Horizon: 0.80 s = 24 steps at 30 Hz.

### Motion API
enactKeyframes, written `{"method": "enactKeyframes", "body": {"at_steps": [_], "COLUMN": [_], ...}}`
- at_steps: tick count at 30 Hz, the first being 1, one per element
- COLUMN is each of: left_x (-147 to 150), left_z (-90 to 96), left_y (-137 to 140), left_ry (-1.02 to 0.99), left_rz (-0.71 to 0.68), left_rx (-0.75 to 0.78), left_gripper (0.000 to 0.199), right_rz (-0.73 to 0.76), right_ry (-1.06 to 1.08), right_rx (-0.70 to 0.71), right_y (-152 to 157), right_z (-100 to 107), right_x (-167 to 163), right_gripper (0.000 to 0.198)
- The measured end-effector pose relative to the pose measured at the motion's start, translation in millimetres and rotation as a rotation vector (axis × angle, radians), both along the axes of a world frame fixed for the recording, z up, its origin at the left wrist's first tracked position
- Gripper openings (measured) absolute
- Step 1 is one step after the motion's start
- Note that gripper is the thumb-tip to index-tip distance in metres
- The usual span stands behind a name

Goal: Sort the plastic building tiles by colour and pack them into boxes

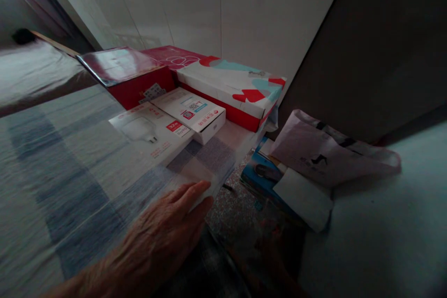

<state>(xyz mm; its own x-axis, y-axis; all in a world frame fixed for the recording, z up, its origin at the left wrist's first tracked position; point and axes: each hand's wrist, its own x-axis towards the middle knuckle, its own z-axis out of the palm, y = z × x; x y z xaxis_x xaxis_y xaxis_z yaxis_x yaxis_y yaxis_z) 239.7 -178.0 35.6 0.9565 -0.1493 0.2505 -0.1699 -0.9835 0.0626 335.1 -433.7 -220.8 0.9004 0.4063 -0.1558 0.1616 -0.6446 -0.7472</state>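
My left hand (164, 233) lies on the edge of a bed-like surface covered by a blue and white checked cloth (94, 186). Its fingers are stretched out, resting near the clear plastic along the edge, and nothing is in them. Beyond the fingertips lie a flat white box with a bulb picture (150, 132) and a smaller white box (195, 111) touching it. In the dark at the lower right there is a dim, skin-toned shape (275, 251), perhaps my right hand; its fingers cannot be made out.
Behind the white boxes sit a red box with a shiny top (118, 65) and a red, white and blue patterned box (233, 86). On the right, a pale bag (321, 149) stands beside a blue printed package (260, 167) and a white sheet (303, 198) above the speckled floor (233, 209).
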Motion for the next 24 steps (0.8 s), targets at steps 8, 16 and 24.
{"method": "enactKeyframes", "body": {"at_steps": [8,16,24], "left_x": [14,40,36], "left_z": [-5.0,-40.3,-56.8], "left_y": [-54,-69,-89], "left_ry": [0.501,0.84,0.9], "left_rz": [-0.094,-0.091,0.085], "left_rx": [-0.249,-0.299,-0.486], "left_gripper": [0.029,0.037,0.062], "right_rz": [-0.061,-0.122,-0.031], "right_ry": [0.131,0.155,0.037], "right_rx": [-0.056,0.146,0.317], "right_y": [-12,-18,4], "right_z": [-27,-20,72], "right_x": [-11,2,2], "right_gripper": [0.029,0.053,0.041]}}
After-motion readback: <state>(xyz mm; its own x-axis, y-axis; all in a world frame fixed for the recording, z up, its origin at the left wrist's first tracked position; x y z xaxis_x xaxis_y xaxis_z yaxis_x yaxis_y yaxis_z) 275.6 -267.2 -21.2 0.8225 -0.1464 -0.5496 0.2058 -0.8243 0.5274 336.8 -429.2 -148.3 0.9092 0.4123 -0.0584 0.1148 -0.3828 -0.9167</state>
